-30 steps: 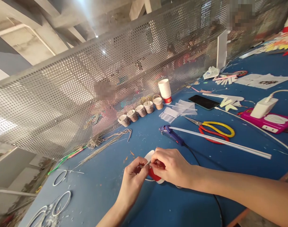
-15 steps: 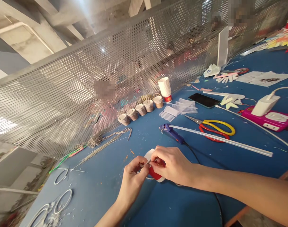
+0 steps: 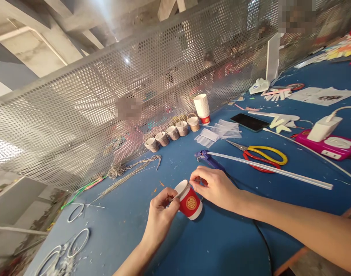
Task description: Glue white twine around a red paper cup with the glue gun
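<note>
A red and white paper cup (image 3: 191,203) with a gold emblem lies tilted on the blue table, its open end towards the upper left. My left hand (image 3: 163,209) pinches a thin grey cord at the cup's rim, thumb and forefinger pressed together. On the rim's right side, my right hand (image 3: 211,186) has its fingertips closed on the same thin cord. The cord runs across the cup's mouth between both hands. Just behind my right hand lies a blue glue gun (image 3: 211,160) with a long clear stick in it.
Several small cups with handles (image 3: 172,133) line the mesh screen (image 3: 100,96), beside stacked paper cups (image 3: 202,107). Scissors (image 3: 267,155), a phone (image 3: 249,122) and a pink power strip (image 3: 327,143) lie right. Cord strands (image 3: 120,180) and white rings (image 3: 79,242) are left.
My right hand has moved up and slightly right, away from my left hand along the rim. The cup's red side and emblem, covered before, now show.
</note>
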A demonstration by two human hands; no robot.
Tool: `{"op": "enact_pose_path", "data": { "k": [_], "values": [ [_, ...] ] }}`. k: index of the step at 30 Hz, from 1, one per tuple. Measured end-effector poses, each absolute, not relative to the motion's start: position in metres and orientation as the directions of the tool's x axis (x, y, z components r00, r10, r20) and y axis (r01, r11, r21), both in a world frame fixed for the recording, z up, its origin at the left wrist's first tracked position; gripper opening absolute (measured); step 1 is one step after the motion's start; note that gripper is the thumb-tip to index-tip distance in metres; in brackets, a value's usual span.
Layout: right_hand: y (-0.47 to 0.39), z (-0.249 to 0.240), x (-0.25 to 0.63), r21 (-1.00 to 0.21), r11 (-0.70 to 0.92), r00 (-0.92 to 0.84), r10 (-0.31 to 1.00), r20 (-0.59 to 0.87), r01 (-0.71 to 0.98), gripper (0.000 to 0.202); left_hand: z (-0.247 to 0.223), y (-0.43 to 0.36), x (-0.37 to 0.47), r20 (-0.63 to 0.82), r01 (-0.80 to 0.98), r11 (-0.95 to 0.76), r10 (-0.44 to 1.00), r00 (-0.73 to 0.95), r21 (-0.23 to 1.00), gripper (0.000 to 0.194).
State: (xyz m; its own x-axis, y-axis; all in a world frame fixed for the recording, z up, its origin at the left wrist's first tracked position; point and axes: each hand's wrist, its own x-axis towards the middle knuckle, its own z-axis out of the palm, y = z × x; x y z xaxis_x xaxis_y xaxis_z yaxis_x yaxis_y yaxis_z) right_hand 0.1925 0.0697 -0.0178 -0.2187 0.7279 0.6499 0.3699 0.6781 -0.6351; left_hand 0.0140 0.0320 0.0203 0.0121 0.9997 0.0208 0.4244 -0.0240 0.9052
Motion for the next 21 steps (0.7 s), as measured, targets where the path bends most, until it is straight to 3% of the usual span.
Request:
{"op": "enact_pose_path", "data": {
  "k": [14, 21],
  "values": [
    [0.077, -0.022, 0.198, -0.704, 0.592, -0.234, 0.804, 0.546, 0.392, 0.012, 0.017, 0.038, 0.007, -0.011, 0.293, -0.005, 0.999, 0.05, 0.956, 0.018],
    [0.082, -0.022, 0.202, -0.725, 0.57, -0.205, 0.82, 0.535, 0.387, 0.01, 0.018, 0.039, 0.009, -0.013, 0.362, 0.003, 1.0, 0.024, 0.932, 0.019]
  ]
}}
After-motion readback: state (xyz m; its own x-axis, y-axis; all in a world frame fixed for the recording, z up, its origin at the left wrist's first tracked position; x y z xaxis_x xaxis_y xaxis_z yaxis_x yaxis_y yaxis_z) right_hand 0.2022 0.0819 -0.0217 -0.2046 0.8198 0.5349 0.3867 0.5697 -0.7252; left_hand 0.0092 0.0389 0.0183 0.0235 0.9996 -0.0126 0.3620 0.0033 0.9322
